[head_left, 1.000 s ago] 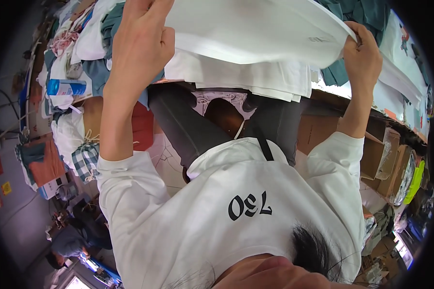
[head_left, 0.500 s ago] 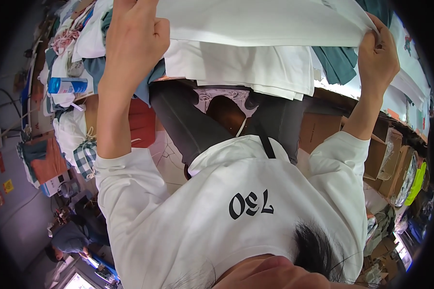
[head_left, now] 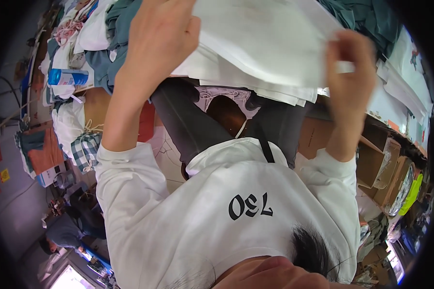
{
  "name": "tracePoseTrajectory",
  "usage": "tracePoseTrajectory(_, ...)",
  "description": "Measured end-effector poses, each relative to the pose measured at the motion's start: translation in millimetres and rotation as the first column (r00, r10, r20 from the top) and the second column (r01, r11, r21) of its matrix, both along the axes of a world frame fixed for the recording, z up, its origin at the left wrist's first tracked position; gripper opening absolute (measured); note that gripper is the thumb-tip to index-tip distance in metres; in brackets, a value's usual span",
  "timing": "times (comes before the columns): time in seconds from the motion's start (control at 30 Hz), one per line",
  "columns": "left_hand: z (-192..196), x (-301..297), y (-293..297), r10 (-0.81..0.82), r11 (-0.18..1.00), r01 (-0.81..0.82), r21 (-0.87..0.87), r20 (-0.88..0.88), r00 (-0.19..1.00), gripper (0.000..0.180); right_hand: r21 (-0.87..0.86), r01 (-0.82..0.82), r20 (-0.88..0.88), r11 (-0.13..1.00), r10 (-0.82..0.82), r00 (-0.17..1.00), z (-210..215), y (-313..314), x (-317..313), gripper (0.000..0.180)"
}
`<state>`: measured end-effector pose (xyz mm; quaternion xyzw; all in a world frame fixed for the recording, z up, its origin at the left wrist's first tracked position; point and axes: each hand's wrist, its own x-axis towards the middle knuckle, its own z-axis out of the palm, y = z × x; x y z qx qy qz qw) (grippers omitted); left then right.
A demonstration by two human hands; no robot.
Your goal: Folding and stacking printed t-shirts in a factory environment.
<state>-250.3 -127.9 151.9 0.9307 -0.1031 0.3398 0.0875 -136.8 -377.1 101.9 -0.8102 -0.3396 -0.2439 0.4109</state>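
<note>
A white fabric panel [head_left: 260, 36] spans the space between the person's two hands, its near edge bowing down over a stack of white cloth [head_left: 210, 67] that overhangs the worktable's front edge, above the dark trousers [head_left: 185, 123]; the left hand [head_left: 164, 38] is by the panel's left side, knuckles up and thumb tucked in, but its fingertips run out past the top of the view, so I cannot tell what they grip; the right hand [head_left: 354, 72] is at the panel's right edge, fingers curled toward the thumb in a narrow loop, too blurred to tell whether cloth is pinched there.

The step in hand looks like spreading or aligning the panel over the layers below; as I judge it, the next move calls for a sure hold on both sides and even tension, since the near edge sags and lies askew to the stack.

Dark green cloth [head_left: 366, 19] lies beyond the right hand; a blue container [head_left: 68, 77] sits well to the left, apart from the panel.
</note>
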Motion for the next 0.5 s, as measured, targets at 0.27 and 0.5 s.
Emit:
tracePoseTrajectory(0.27, 1.7, 9.1, 0.0, -0.046, 0.998, 0.047, -0.029, 0.037, 0.998, 0.091, -0.593, -0.151, -0.040, 0.791, 0.158, 0.987, -124.1, 177.7, 168.6, 0.046)
tracePoseTrajectory(0.5, 13.0, -3.0, 14.9, -0.040, 0.995, 0.039, -0.095, -0.004, 0.999, 0.095, -0.352, 0.018, -0.006, 0.936, -0.022, 1.000, -137.0, 222.6, 207.4, 0.030)
